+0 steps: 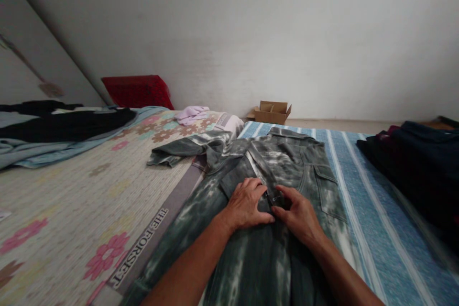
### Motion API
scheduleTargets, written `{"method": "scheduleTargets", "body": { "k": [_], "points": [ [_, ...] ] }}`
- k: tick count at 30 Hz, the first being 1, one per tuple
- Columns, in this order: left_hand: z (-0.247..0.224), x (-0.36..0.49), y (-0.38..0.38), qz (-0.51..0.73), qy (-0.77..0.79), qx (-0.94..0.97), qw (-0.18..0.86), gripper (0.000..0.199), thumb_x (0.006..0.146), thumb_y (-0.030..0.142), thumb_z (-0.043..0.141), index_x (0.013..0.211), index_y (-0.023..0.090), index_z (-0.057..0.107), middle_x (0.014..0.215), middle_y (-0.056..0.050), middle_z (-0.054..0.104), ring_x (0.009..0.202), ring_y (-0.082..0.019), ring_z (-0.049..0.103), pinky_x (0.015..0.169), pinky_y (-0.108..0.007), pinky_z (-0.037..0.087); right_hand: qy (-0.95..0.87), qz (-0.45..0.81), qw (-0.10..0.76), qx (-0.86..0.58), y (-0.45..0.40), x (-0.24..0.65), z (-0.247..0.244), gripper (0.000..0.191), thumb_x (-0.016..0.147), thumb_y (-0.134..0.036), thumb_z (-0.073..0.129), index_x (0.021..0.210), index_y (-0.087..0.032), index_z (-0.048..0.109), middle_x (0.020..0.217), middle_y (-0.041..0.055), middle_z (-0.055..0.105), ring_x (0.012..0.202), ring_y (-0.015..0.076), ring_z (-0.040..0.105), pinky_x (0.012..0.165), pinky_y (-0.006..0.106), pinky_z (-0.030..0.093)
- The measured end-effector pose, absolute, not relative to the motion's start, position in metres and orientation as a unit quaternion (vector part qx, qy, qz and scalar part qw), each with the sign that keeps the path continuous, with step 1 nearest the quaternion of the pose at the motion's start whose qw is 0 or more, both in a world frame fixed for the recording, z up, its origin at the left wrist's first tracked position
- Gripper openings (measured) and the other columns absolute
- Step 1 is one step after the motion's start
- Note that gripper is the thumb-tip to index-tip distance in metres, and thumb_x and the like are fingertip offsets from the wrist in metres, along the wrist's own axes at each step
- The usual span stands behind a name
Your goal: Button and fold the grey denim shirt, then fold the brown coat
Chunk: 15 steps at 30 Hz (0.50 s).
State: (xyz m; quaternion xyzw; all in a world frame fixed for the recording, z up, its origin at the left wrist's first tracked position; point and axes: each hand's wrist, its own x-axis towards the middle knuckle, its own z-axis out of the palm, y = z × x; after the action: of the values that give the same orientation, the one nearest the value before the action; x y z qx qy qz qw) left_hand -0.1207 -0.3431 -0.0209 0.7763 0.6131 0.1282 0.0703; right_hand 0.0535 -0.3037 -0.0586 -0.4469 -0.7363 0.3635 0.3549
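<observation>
A dark green-grey garment (236, 258) with pale mottled patches is spread over the bed, its collar away from me and one sleeve stretched to the left. My left hand (246, 204) rests on its front near the middle, thumb and fingers apart. Just to the right, my right hand (297, 211) has thumb and index finger close together at the front opening, by a small dark fastening. Whatever lies between those fingertips is too small to make out. A flapped pocket (328, 193) shows on the garment's right side.
Dark folded clothes (423, 167) are piled at the right. Black and light-blue clothes (68, 126) lie at the left. Farther back are a red box (138, 92), a lilac cloth (191, 115) and an open cardboard box (271, 112) by the wall.
</observation>
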Motion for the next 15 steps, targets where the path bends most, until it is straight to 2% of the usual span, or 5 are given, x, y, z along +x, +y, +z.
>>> {"method": "scheduleTargets", "body": {
  "k": [3, 5, 9, 12, 15],
  "points": [
    [-0.0207, -0.1193, -0.3444, 0.108, 0.607, 0.783, 0.083, 0.082, 0.052, 0.052, 0.080, 0.121, 0.019, 0.051, 0.135, -0.015, 0.046, 0.124, -0.033, 0.040, 0.099, -0.050, 0.036, -0.759, 0.362, 0.336, -0.425, -0.3023, 0.0550, -0.0589, 0.058, 0.063, -0.019, 0.058, 0.121, -0.021, 0.060, 0.103, 0.0038, 0.066, 0.091, 0.0220, 0.061, 0.081, 0.035, 0.048],
    [-0.0207, -0.1189, -0.3445, 0.106, 0.607, 0.783, 0.085, 0.080, 0.053, 0.049, 0.080, 0.120, 0.017, 0.050, 0.135, -0.015, 0.046, 0.124, -0.033, 0.041, 0.100, -0.049, 0.036, -0.765, 0.357, 0.330, -0.423, -0.3008, 0.0553, -0.0611, 0.061, 0.062, -0.015, 0.054, 0.122, -0.021, 0.059, 0.106, 0.0042, 0.066, 0.095, 0.0222, 0.062, 0.084, 0.035, 0.047],
    [-0.0210, -0.1192, -0.3441, 0.110, 0.608, 0.783, 0.071, 0.060, 0.060, 0.040, 0.075, 0.112, 0.016, 0.054, 0.128, -0.014, 0.053, 0.116, -0.030, 0.049, 0.097, -0.045, 0.039, -0.742, 0.359, 0.358, -0.438, -0.2985, 0.0543, -0.0648, 0.048, 0.071, -0.023, 0.052, 0.118, -0.016, 0.063, 0.109, 0.0081, 0.067, 0.099, 0.0240, 0.062, 0.089, 0.037, 0.046],
    [-0.0222, -0.1195, -0.3440, 0.126, 0.596, 0.792, 0.047, 0.044, 0.065, 0.036, 0.069, 0.103, 0.015, 0.059, 0.123, -0.014, 0.057, 0.112, -0.030, 0.052, 0.095, -0.044, 0.041, -0.716, 0.379, 0.383, -0.443, -0.2981, 0.0541, -0.0629, 0.041, 0.079, -0.036, 0.050, 0.110, -0.014, 0.067, 0.104, 0.0099, 0.069, 0.097, 0.0253, 0.063, 0.087, 0.037, 0.047],
    [-0.0241, -0.1194, -0.3434, 0.161, 0.577, 0.800, 0.043, 0.019, 0.073, 0.028, 0.060, 0.087, 0.016, 0.063, 0.112, -0.013, 0.062, 0.103, -0.028, 0.057, 0.090, -0.040, 0.044, -0.694, 0.401, 0.407, -0.438, -0.2984, 0.0550, -0.0593, 0.039, 0.083, -0.042, 0.046, 0.100, -0.017, 0.071, 0.096, 0.0080, 0.071, 0.092, 0.0248, 0.065, 0.083, 0.036, 0.048]
  ]
}}
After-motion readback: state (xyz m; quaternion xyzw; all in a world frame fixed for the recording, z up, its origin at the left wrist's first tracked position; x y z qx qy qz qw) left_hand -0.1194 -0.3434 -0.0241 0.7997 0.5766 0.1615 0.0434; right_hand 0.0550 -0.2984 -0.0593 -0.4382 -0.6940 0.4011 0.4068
